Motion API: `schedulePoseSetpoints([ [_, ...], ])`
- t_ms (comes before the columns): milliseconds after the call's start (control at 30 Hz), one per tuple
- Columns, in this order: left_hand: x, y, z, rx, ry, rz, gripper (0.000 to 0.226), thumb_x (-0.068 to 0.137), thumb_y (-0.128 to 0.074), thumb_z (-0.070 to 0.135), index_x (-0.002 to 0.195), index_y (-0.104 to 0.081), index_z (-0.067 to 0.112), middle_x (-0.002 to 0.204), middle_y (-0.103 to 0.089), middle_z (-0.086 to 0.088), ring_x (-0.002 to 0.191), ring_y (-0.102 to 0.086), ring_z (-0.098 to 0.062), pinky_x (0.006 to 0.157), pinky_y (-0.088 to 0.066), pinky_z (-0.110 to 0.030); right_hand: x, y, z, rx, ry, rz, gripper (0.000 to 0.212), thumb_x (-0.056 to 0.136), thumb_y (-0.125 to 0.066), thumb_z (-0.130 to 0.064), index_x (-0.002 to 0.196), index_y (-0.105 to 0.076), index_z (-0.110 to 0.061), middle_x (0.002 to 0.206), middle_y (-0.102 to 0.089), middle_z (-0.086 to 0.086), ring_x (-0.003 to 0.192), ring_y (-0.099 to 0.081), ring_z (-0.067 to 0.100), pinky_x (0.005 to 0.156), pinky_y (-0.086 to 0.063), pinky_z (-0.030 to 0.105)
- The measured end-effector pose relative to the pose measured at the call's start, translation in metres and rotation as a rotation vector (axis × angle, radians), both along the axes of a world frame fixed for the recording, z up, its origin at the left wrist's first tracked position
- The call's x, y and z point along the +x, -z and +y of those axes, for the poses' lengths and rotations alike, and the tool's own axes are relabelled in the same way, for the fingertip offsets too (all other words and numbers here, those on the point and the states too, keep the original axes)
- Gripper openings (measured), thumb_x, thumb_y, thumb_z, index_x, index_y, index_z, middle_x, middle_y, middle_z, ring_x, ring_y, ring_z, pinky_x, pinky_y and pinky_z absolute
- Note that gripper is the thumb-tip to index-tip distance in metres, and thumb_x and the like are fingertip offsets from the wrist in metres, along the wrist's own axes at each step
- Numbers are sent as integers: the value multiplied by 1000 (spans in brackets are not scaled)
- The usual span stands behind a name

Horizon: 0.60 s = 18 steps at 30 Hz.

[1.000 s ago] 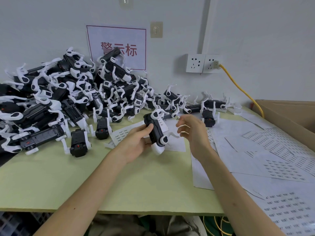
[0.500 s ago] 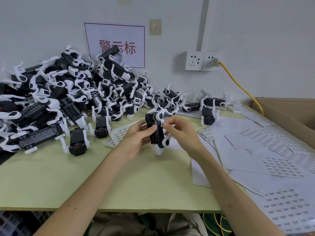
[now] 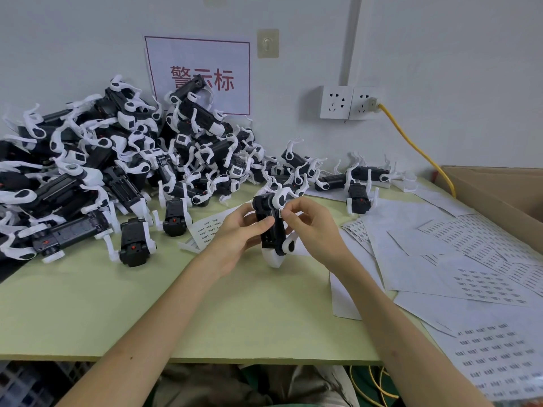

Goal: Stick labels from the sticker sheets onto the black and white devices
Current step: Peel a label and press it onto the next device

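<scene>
Head view: one black and white device [image 3: 269, 230] is held on end over the middle of the surface [image 3: 147, 304], white end lowest (contact with the surface cannot be confirmed). It is gripped by the left hand [image 3: 238, 230], whose thumb is laid across the black front and whose fingers are curled behind. A small label [image 3: 280, 213] is pinched by the thumb and forefinger of the right hand [image 3: 311, 227] and is held against the device's upper right side. A large pile of like devices [image 3: 117, 171] is heaped at the far left corner, and a few more are strung along the far edge. Sticker sheets [image 3: 470, 259] are spread, overlapping, along the right edge. A cardboard box [image 3: 499, 189] is noted beyond the far right corner.
</scene>
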State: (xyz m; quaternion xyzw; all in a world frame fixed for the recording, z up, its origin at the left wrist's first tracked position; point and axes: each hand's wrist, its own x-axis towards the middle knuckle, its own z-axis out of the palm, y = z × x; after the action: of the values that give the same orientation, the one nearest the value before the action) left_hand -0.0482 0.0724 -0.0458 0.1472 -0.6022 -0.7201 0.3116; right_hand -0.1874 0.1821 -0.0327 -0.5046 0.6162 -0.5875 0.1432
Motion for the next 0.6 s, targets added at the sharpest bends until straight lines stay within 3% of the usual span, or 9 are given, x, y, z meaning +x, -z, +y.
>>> schedulePoseSetpoints([
  [167,0,2,-2,-21,-1,-1,40,93,-72,14,131,-61,12,124,-72,-14,109,-72,-30,84,-57,-27,0,-1,1,-14,4,31,16,100,-62,-11,85,-63,-17,81,-63,-5,63,-61,8,63,-49,19],
  [300,0,1,0,-17,-15,-4,47,84,-76,22,129,-63,14,122,-73,-13,107,-73,-30,83,-57,-27,1,-1,1,-12,6,34,17,100,-62,-12,84,-63,-18,78,-63,-7,62,-61,7,63,-48,18],
  [600,1,1,0,-56,-36,-20,48,82,-77,24,127,-63,14,121,-73,-12,109,-72,-30,84,-58,-28,2,0,1,-5,40,39,17,99,-64,-13,83,-63,-19,80,-65,-6,67,-62,17,69,-51,32],
])
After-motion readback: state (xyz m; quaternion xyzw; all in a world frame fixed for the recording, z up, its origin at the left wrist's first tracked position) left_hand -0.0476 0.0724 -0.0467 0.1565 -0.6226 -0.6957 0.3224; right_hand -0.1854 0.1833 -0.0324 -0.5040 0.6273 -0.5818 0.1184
